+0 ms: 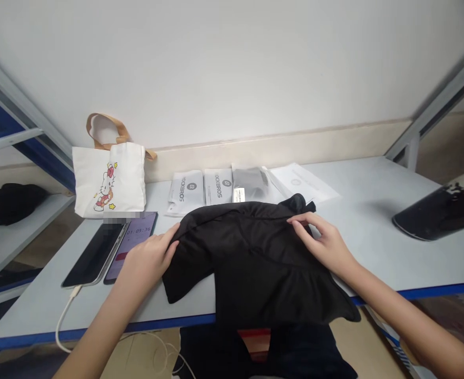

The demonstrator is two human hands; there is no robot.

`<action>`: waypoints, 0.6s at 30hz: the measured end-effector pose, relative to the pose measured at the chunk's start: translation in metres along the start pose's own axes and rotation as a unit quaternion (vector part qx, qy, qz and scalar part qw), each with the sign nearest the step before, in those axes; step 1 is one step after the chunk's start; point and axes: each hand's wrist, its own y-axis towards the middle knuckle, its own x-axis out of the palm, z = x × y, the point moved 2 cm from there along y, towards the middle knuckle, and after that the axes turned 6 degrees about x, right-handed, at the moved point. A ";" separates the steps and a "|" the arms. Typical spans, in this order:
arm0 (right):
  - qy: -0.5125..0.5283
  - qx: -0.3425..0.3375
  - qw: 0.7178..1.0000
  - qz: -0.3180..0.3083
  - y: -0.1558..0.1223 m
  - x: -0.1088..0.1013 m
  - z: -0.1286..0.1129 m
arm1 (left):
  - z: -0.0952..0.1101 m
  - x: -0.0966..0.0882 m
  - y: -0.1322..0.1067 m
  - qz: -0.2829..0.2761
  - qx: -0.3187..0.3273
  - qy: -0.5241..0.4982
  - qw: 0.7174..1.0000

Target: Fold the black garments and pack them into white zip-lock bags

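Item: black garment [255, 258], lying crumpled at the middle of the pale table [377, 210], its lower hem spilling over the blue front edge toward the person seated there. Left hand [148, 258] rests on the garment's left border, fingers [170, 239] held together and curled onto the cloth; whether the thumb grips underneath cannot be told. Right hand [328, 245] sits at the upper right corner, fingers [300, 223] pinching a fold of fabric. Left of the garment: two phones, one dark [93, 252], one with a lit screen [131, 239], just beside the left hand, a white cable [63, 316] trailing off the front edge. Behind them: a white tote bag [109, 179], upright. Along the back: a row of flat packets [218, 187], close behind the garment. Far right: a dark glossy object [441, 210], well apart, with bare table between it and the right hand.
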 end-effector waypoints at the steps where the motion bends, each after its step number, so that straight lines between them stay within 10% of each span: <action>1: 0.001 0.001 1.000 0.000 -0.001 0.000 0.000 | -0.002 -0.002 0.000 -0.008 0.001 -0.002 1.000; 7: 0.006 0.007 1.000 -0.002 -0.002 0.000 0.000 | -0.016 -0.026 0.010 -0.031 -0.019 -0.243 0.969; 13: 0.010 -0.004 1.000 -0.006 0.000 0.001 0.000 | 0.048 -0.061 0.033 0.027 0.052 -0.632 0.772; 18: -0.004 -0.020 1.000 0.014 -0.003 -0.002 0.002 | 0.102 -0.051 0.029 0.059 0.236 -0.462 0.853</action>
